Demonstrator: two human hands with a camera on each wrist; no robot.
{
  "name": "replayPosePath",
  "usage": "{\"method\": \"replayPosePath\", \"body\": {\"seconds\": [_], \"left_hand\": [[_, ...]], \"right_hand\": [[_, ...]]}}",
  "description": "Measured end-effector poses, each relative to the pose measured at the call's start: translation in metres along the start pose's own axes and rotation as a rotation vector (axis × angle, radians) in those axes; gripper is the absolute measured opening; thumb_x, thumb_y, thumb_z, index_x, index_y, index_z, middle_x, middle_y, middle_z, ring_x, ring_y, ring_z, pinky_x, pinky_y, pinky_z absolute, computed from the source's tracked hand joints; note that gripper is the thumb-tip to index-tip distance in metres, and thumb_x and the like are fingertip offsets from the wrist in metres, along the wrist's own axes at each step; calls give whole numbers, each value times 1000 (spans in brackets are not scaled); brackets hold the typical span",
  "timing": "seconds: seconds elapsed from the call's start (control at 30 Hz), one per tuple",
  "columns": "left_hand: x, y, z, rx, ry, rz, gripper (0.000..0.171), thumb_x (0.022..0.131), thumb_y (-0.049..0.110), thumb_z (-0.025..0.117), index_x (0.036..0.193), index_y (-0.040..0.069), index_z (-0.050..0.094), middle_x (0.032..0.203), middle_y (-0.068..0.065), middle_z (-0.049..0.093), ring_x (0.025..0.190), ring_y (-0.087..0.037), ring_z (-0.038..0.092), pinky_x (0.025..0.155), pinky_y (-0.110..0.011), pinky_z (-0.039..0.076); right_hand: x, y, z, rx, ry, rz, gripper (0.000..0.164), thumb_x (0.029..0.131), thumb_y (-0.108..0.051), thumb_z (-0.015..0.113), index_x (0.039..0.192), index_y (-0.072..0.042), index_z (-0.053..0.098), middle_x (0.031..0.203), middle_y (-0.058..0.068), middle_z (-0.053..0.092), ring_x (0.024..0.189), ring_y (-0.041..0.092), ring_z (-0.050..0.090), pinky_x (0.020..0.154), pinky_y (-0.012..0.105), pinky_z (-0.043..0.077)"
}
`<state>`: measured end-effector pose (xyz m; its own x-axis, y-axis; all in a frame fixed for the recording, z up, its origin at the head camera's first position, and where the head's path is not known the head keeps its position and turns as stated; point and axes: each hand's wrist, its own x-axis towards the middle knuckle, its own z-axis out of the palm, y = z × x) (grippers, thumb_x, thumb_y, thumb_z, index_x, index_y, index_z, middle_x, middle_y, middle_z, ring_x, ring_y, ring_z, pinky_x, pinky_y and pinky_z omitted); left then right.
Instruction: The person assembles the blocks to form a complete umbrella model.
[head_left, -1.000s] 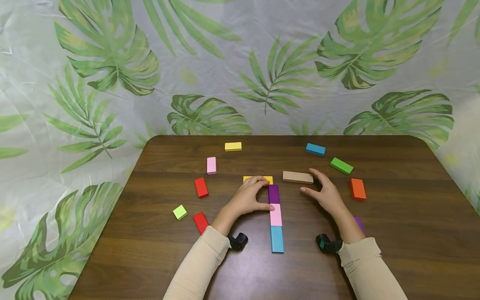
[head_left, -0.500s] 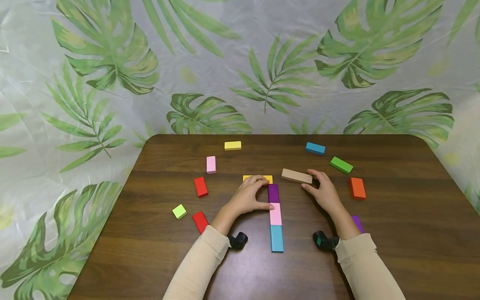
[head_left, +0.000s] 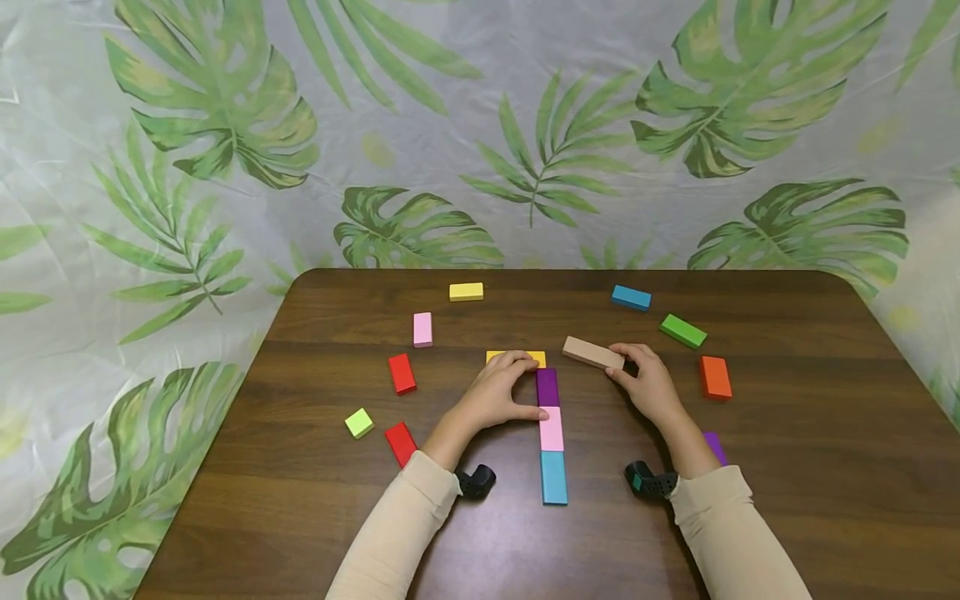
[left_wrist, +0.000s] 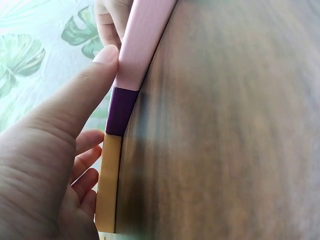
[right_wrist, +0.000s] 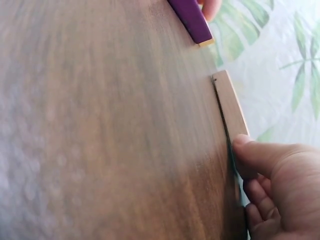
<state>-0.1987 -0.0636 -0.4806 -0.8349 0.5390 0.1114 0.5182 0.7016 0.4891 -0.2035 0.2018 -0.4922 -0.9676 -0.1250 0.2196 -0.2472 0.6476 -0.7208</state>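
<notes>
My right hand [head_left: 651, 387] pinches the right end of a plain tan wooden block [head_left: 589, 352] between thumb and fingers. In the right wrist view the thumb lies on the near face of that block [right_wrist: 230, 102]. My left hand [head_left: 491, 396] rests over a row of blocks, its thumb touching the pink block [head_left: 551, 432] and its fingertips on the yellow-orange block [head_left: 536, 359]. Between these lies a dark purple block [head_left: 547, 387], and a light blue block [head_left: 554, 479] ends the row nearest me. The left hand covers part of the yellow-orange block.
Loose blocks lie around on the brown wooden table [head_left: 817, 517]. To the left are yellow [head_left: 467, 292], pink [head_left: 423, 330], two red [head_left: 402, 374] and lime [head_left: 359, 423] ones. On the right are blue [head_left: 631, 298], green [head_left: 682, 331], orange [head_left: 716, 378] and a partly hidden purple one [head_left: 715, 447].
The right hand has closed its thumb and fingers onto the tan block's right end. The block has turned slightly, its left end shifting a little away from me. My left hand has stayed put.
</notes>
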Motion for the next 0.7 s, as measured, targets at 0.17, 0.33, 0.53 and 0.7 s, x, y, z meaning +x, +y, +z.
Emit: {"method": "replayPosePath", "body": {"seconds": [0.17, 0.33, 0.53, 0.7], "left_hand": [[0, 0, 0, 2, -2, -4, 79, 65, 55, 72, 127, 14, 49, 129, -2, 41, 123, -18, 32, 101, -35, 25], [0, 0, 0, 6, -5, -7, 79, 64, 56, 71, 128, 14, 49, 130, -1, 41, 123, -18, 32, 100, -35, 26], [0, 0, -1, 8, -4, -4, 79, 64, 56, 72, 127, 13, 50, 130, -2, 40, 123, -18, 31, 101, -34, 25], [0, 0, 0, 6, 0, 2, 79, 64, 56, 72, 127, 14, 50, 129, -1, 41, 123, -18, 32, 101, -34, 25]], "right_hand": [[0, -2, 0, 8, 3, -19, 33, 82, -5, 65, 113, 2, 56, 111, 21, 51, 102, 35, 44, 89, 50, 31], [2, -5, 0, 19, -21, -40, 32, 83, -5, 64, 114, 1, 56, 115, 21, 50, 108, 36, 43, 92, 51, 30], [5, -8, 2, 20, -53, -58, 33, 83, -6, 63, 114, 0, 57, 117, 20, 50, 110, 36, 43, 92, 51, 31], [6, -10, 3, 26, -83, -69, 33, 83, -7, 64, 115, 0, 57, 117, 21, 51, 110, 37, 43, 93, 51, 30]]}}
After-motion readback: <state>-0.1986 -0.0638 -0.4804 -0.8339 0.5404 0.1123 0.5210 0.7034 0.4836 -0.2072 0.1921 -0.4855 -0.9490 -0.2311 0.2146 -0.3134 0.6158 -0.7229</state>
